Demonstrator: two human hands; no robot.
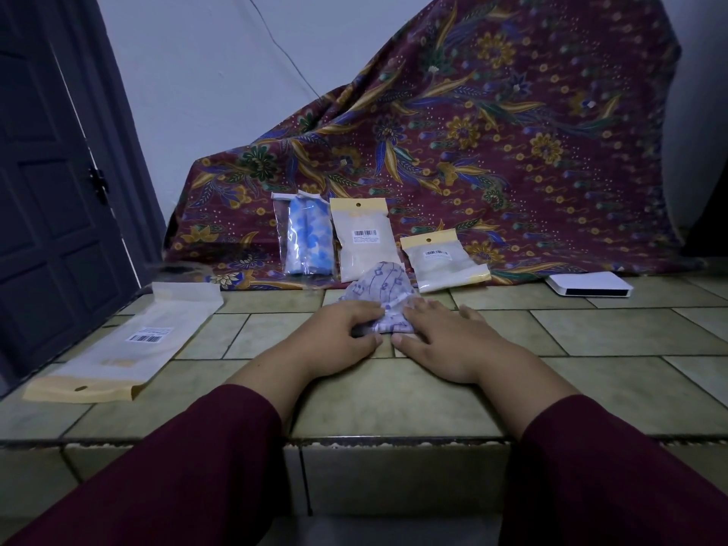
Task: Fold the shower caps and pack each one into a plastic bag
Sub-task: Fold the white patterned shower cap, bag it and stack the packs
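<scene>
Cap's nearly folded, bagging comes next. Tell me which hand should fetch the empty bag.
Left. The empty bag lies on the tiles to the left hand's side, nothing between. The right hand would have to cross over; it can probably keep pressing the cap.

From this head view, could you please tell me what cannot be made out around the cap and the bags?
- Near edge of the purple cap: covered by the left hand and right hand.
- Barcode label text on the empty bag at left: too small to read.
- Contents of the two yellow-topped bags: backs face the camera, hazy.
- Whatever lies under the patterned cloth: fully draped.
- White box: front dark, no detail.
</scene>
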